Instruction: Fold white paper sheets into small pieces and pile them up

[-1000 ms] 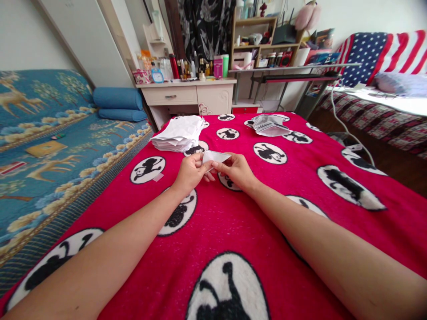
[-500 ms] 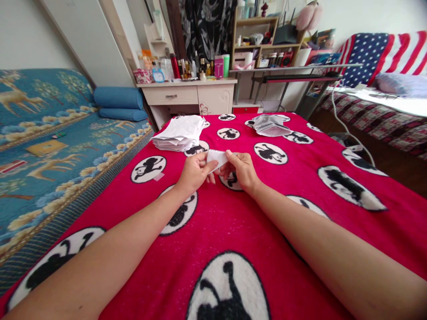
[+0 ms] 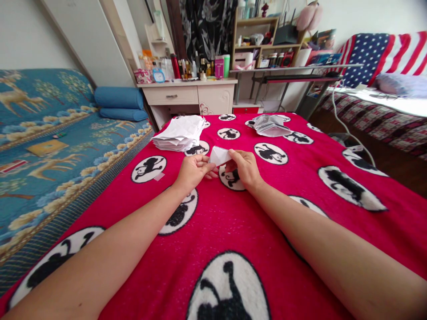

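A small folded white paper (image 3: 219, 156) is held up between my two hands, a little above the red cloth. My left hand (image 3: 196, 170) pinches its lower left corner between thumb and fingers. At the paper's right edge, my right hand (image 3: 246, 168) grips it with the thumb on top and the fingers curled behind. Beyond my left hand lies a thick stack of white paper sheets (image 3: 182, 133). A smaller pile of folded papers (image 3: 271, 125) rests farther back on the right.
The red cloth (image 3: 213, 253) with black-and-white oval figures covers the surface under my arms. A small pale scrap (image 3: 159, 176) lies left of my left hand. A blue patterned sofa (image 3: 76, 153) stands on the left, a white dresser (image 3: 187, 95) behind, and a white cable (image 3: 347, 120) hangs at right.
My hands have moved slightly apart, and more of the paper's face shows between them. My right hand has shifted a little to the right. Both paper piles are unchanged.
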A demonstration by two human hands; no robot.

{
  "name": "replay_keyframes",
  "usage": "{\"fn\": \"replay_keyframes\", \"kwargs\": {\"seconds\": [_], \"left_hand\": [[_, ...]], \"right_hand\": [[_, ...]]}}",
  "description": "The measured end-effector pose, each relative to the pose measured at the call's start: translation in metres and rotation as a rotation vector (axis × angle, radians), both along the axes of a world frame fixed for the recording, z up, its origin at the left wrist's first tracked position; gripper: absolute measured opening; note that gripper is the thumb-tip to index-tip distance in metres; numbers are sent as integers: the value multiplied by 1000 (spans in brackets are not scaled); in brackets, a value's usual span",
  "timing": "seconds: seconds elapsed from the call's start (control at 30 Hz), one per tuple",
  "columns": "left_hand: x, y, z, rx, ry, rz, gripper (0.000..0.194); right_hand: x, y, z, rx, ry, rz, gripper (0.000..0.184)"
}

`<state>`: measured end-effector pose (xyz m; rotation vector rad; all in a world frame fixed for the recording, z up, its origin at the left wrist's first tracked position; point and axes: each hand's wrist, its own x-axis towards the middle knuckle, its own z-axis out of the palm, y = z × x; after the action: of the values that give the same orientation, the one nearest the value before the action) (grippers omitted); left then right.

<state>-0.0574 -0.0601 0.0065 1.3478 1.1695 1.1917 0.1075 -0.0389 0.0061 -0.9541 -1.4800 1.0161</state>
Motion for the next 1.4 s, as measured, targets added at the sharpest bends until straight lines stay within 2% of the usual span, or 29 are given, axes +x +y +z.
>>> {"fn": "replay_keyframes", "kwargs": {"seconds": [0.27,0.53,0.73,0.97,1.13,1.3,1.4], "left_hand": [[-5,0,1,17,65,95,36],[-5,5,-2,70,64,68,16],[-12,14,-11,148,28,177,19],[-23,21,-16,244,-35,309,26],[-21,21,-18,274,-113,255,24],[-17,18,-18,273,-198,167,31],[-16,18,-18,257,-202,157,34]], "right_hand": [[1,1,-1,-36,24,-7,44],[1,5,-3,-84,65,0,46],[2,3,-1,-58,28,24,44],[2,-1,-1,66,-132,95,35],[0,0,-3,63,-117,98,39],[-1,5,-9,122,-143,39,32],[0,6,-9,138,-166,31,29]]}}
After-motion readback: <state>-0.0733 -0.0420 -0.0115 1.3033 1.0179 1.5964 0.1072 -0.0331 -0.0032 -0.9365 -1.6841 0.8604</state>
